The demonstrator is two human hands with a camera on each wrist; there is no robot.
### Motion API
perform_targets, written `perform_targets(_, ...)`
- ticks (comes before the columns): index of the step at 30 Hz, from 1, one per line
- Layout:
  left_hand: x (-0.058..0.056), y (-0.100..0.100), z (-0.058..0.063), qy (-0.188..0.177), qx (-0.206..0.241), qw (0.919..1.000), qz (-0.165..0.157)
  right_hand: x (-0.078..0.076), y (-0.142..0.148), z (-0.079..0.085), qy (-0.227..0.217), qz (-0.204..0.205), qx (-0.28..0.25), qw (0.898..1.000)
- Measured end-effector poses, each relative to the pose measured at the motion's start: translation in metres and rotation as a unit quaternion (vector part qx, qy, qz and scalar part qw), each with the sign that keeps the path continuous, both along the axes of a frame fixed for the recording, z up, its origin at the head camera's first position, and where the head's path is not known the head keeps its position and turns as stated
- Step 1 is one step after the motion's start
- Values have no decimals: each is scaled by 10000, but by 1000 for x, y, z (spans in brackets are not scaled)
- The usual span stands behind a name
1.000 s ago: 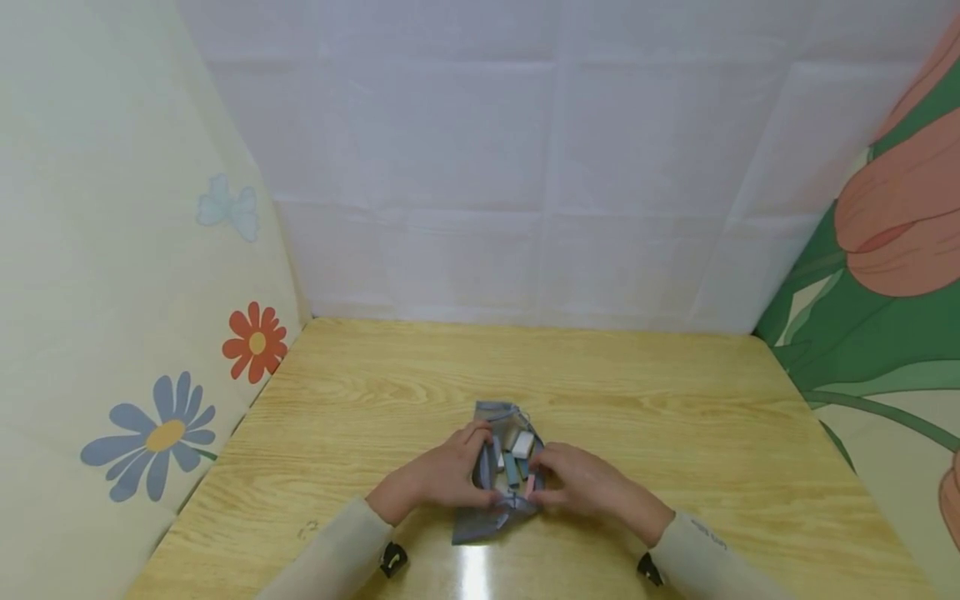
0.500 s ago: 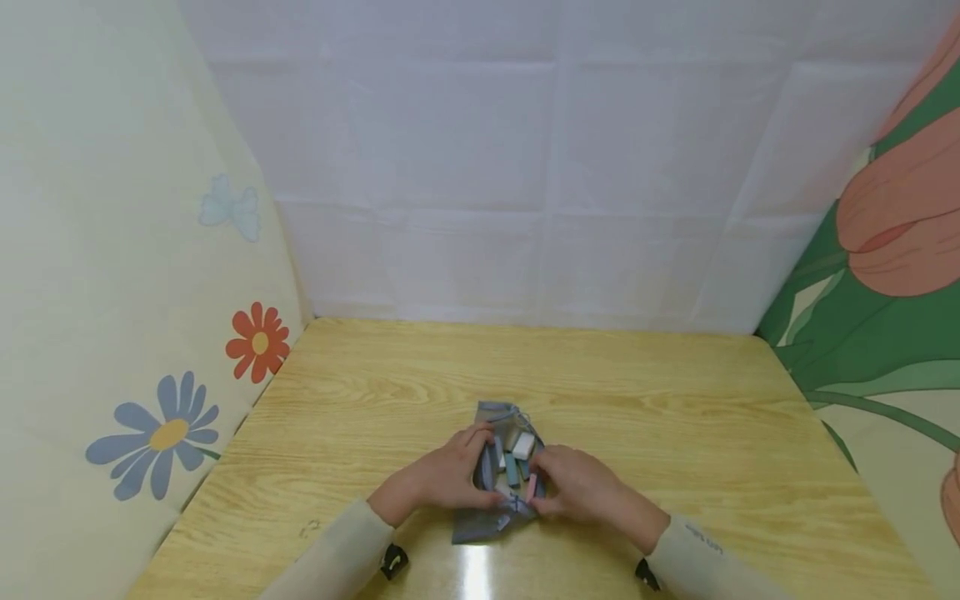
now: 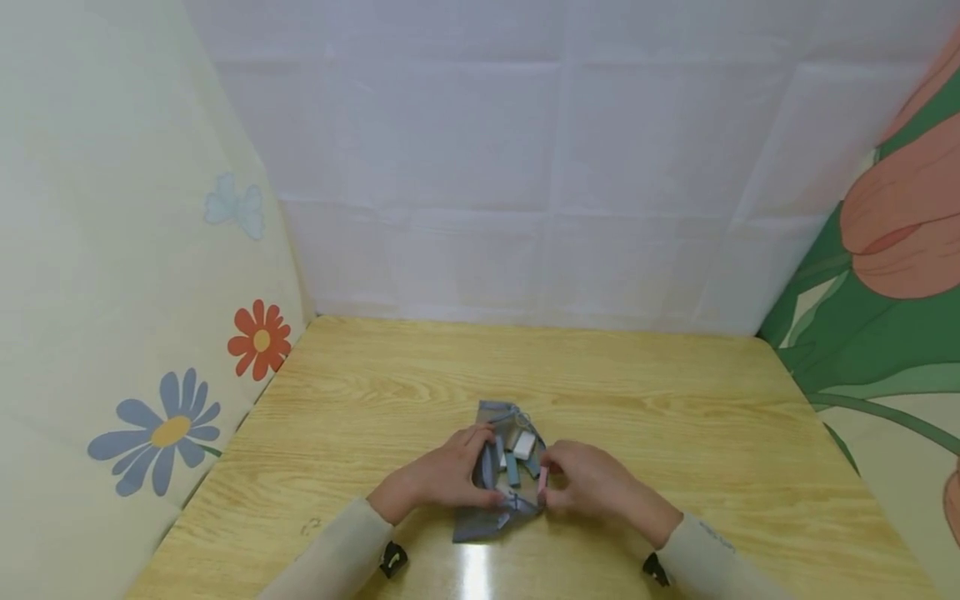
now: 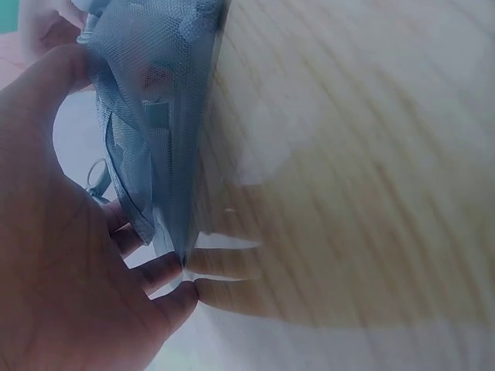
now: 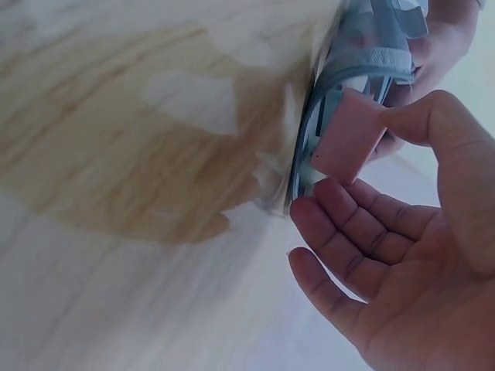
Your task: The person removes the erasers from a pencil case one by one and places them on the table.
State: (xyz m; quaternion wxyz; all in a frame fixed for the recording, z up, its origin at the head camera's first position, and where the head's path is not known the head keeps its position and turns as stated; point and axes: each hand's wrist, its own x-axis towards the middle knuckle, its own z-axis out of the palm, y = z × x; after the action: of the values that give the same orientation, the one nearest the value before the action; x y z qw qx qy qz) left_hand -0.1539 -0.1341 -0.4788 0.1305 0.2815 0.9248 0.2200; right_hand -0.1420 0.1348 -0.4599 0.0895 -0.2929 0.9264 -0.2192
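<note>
A blue-grey mesh zip pouch (image 3: 472, 527) lies on the table with its mouth spread. Inside are a white block (image 3: 524, 445), a green-blue block (image 3: 513, 470) and other small blocks. My left hand (image 3: 448, 473) grips the pouch's left side, thumb at the near edge and fingertips at the far one; the left wrist view shows the thumb on the mesh (image 4: 155, 85). My right hand (image 3: 592, 482) pinches a pink eraser (image 5: 352, 139) between thumb and fingertips at the pouch's right rim. Hidden by the mesh and hands are some of the contents.
The wood-grain table (image 3: 360, 375) stretches around the pouch, with a bright glare spot near its front. A white sheet (image 3: 450, 167) hangs behind it. Flower-printed cloths (image 3: 112, 250) flank both sides.
My right hand has taken hold of the pink eraser and drawn it slightly right, toward the pouch's rim. The left hand has stayed on the pouch.
</note>
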Motion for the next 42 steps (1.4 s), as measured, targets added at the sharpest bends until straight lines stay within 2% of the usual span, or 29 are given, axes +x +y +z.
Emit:
perform_targets(7,0,-1,0,22,-34,10000,18,-6,9,8,53,38,-93,9999)
perform_targets(12,0,0,-2,-12,-48,10000,-6,-16,17,11,289,-51,-8,9996)
perform_targets(22,0,0,0,-56,-53,10000,5,-36,32,8,379,-386,77,9985)
perform_targets(42,-1,-2,-7,-112,19,9999,21,-60,41,1,383,-356,115,9986)
